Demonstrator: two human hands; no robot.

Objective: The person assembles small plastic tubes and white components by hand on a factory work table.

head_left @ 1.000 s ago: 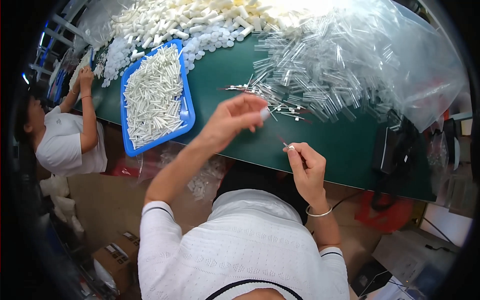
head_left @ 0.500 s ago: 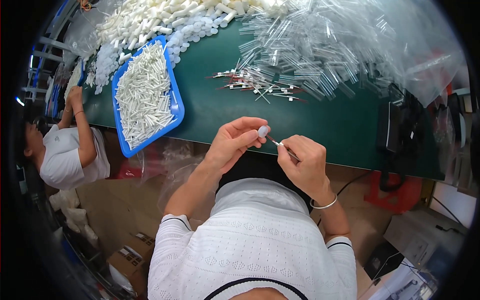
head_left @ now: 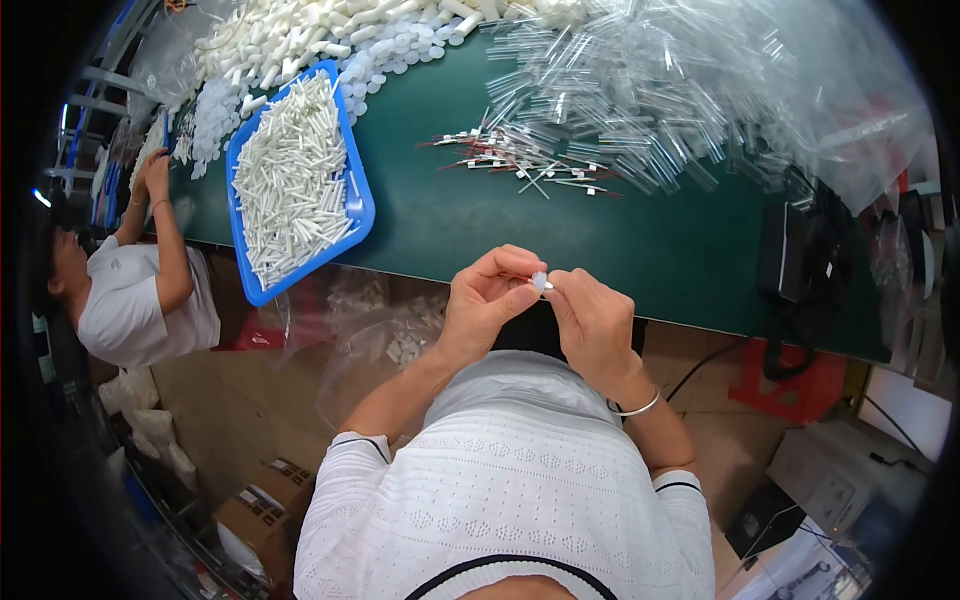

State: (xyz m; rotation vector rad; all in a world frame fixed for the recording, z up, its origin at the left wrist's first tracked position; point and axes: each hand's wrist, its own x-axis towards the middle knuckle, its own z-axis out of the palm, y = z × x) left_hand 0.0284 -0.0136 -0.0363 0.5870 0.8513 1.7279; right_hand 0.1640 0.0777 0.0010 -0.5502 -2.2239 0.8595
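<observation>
Your left hand [head_left: 487,305] and right hand [head_left: 592,325] met just off the near edge of the dark green tabletop [head_left: 560,240], at about six o'clock from the middle of the view, fingertips together around one small white plastic cap [head_left: 541,282]. Each grip was narrow, thumb and forefinger pinched on that piece from either side; whether a thin part was also in your right fingers could not be told, since your fingers hid it. The cap looked tiny, pale and rounded, only its top showing between your fingertips. Judging by how things lay, the work seemed early or midway: at twelve o'clock from your hands a small scatter of finished-looking thin sticks with white ends and reddish tips [head_left: 530,165] lay on the tabletop, few beside the big heap of clear plastic tubes [head_left: 680,90] at one o'clock and the loose pile of white round caps and stubby white pieces [head_left: 300,40] at eleven o'clock. A blue rectangular plastic tray [head_left: 362,215] full of white rods sat at ten o'clock, well apart from your hands. At nine o'clock another person in a white shirt [head_left: 140,310] worked at the tabletop's end, hands raised to its edge.
</observation>
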